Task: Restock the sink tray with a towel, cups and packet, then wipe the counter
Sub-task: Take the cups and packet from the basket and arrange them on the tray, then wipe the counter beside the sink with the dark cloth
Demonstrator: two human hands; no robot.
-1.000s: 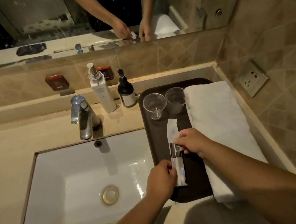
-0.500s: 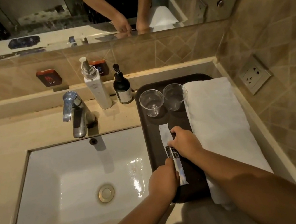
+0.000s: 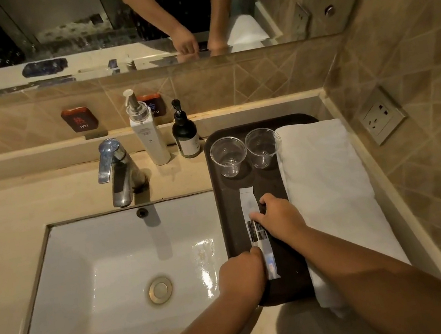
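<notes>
A dark tray (image 3: pixel 229 223) lies on the counter to the right of the sink. A folded white towel (image 3: pixel 329 187) covers its right side. Two clear plastic cups (image 3: pixel 228 154) (image 3: pixel 262 145) stand upright at its far end. A long white packet (image 3: pixel 249 202) lies flat along the tray's middle. My right hand (image 3: pixel 279 216) pinches the packet near its middle. My left hand (image 3: pixel 242 276) grips the packet's near end at the tray's front left edge. Part of the packet is hidden under both hands.
A white basin (image 3: pixel 109 274) with a chrome faucet (image 3: pixel 116 171) sits to the left. A white pump bottle (image 3: pixel 147 132) and a dark pump bottle (image 3: pixel 186 134) stand behind the tray's left corner. A tiled wall with a socket (image 3: pixel 380 115) is on the right.
The packet has been lowered flat onto the tray and shifted slightly left. Both hands stay on it, and the view has tilted a little.
</notes>
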